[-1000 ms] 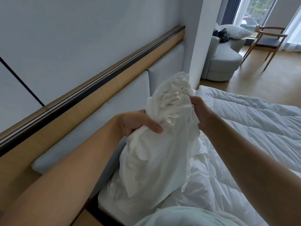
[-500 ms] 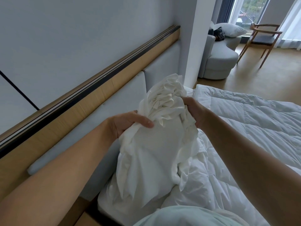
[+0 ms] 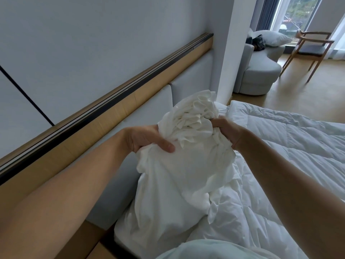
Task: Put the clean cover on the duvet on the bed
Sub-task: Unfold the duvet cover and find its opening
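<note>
Left hand [image 3: 143, 139], right hand [image 3: 226, 131]: fingers stay clamped on the cover [image 3: 179, 180] (barely shifted).

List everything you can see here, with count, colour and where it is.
duvet cover: one, white, bunched, held up mid-view
duvet: one, white, quilted, spread out right of the duvet cover
headboard: one, pale grey padded panels, left of the duvet cover
pillar: one, white, past the headboard
sofa: one, grey, beyond the pillar
pillow: one, white, on the sofa
bag: one, dark, on the sofa beside the pillow
chair: one, wooden, by the window
left hand: one, grips the duvet cover's left side
right hand: one, grips the duvet cover's right side
</note>
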### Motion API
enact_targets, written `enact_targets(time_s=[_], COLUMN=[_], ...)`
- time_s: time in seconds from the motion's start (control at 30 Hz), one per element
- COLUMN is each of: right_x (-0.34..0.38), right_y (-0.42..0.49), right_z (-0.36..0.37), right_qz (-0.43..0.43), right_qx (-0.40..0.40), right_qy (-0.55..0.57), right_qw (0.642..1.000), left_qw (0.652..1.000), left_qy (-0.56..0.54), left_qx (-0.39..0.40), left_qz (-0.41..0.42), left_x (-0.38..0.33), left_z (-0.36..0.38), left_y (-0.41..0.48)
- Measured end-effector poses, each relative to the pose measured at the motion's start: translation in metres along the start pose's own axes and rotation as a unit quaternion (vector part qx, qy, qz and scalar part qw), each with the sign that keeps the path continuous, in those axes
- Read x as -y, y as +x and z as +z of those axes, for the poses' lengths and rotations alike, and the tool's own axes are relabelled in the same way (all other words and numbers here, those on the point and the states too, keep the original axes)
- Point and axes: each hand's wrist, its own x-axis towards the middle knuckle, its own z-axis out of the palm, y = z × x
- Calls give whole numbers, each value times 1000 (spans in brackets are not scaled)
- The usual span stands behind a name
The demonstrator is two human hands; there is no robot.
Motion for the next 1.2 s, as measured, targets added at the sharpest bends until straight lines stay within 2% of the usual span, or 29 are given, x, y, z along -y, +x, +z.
enact_targets(time_s=[0.1,0.17,0.23,0.33,0.4,0.47,0.57,0.73,0.87,1.0,1.13,1.2], right_x=[2,5,3,-5,-8,-11,-22,-30,-23,-18,-14,-9], right_y=[-1,-6,-11,-16,-17,-19,-20,-16,-9,-5,0,1], right_z=[-1,-4,-3,4,9,11,8,4,11,12,9,5], right_qz=[23,49,112,193,185,157,111,39,0,1,27,58], right_qx=[28,77,131,205,252,269,232,77,40,12,-25,-12], right_qy=[6,-4,-43,-105,-126,-99,3,117,98,69,12,11], right_qw=[999,996,984,954,941,945,966,989,994,998,999,998], left_qw=[995,997,991,985,983,981,979,987,991,992,990,988], left_qy=[78,58,20,10,27,25,-10,-74,-103,-99,-116,-130], left_qx=[12,-49,-117,-149,-160,-169,-184,-124,-87,-60,-72,-84], left_qz=[-57,-9,59,91,89,88,92,74,2,-43,-32,-14], left_x=[0,1,0,1,3,4,6,17,29,35,22,15], left_z=[1,-1,-4,-5,-4,-1,4,17,35,42,26,16], left_y=[0,2,3,7,11,13,16,13,18,19,15,13])
